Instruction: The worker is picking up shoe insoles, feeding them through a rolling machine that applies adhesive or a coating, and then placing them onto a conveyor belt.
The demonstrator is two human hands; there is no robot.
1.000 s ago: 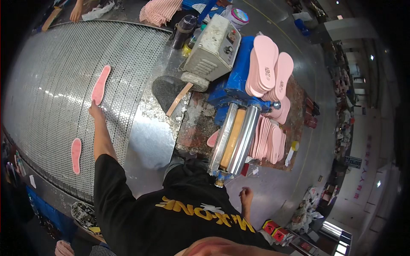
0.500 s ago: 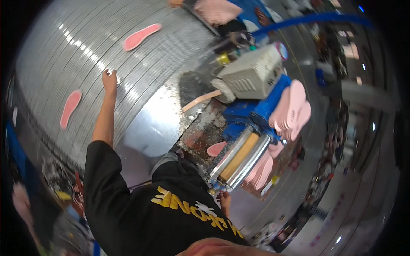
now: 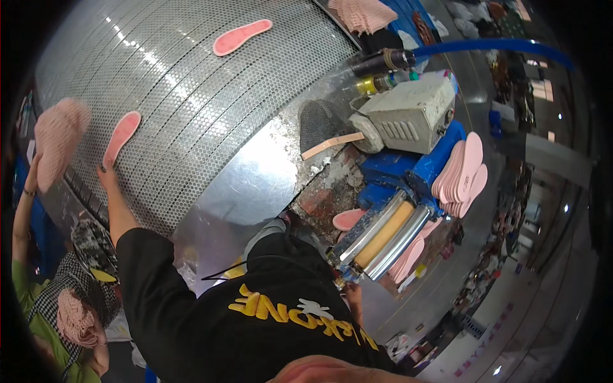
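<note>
My left hand (image 3: 108, 173) is at the near end of a pink insole (image 3: 122, 137) with a pale rim, its fingers closed on that end. The insole lies on a broad, perforated metal surface (image 3: 185, 121). A second pink insole (image 3: 242, 37) lies farther off on the same surface. My right hand (image 3: 353, 297) is low beside the near end of a roller machine (image 3: 391, 233) with a tan roller between shiny metal ones. Its fingers are partly hidden there. A single pink insole (image 3: 348, 219) rests left of the rollers.
Fanned stacks of pink insoles (image 3: 461, 175) lie right of the machine, by its grey motor housing (image 3: 408, 115). At left, a co-worker in a green sleeve (image 3: 25, 284) holds up a pink textured bundle (image 3: 60, 137). A blue hose (image 3: 498, 45) arches at the back.
My left hand has moved from the middle of the metal surface to the near insole's end. The co-worker with the pink bundle has come into view at left. The view has shifted.
</note>
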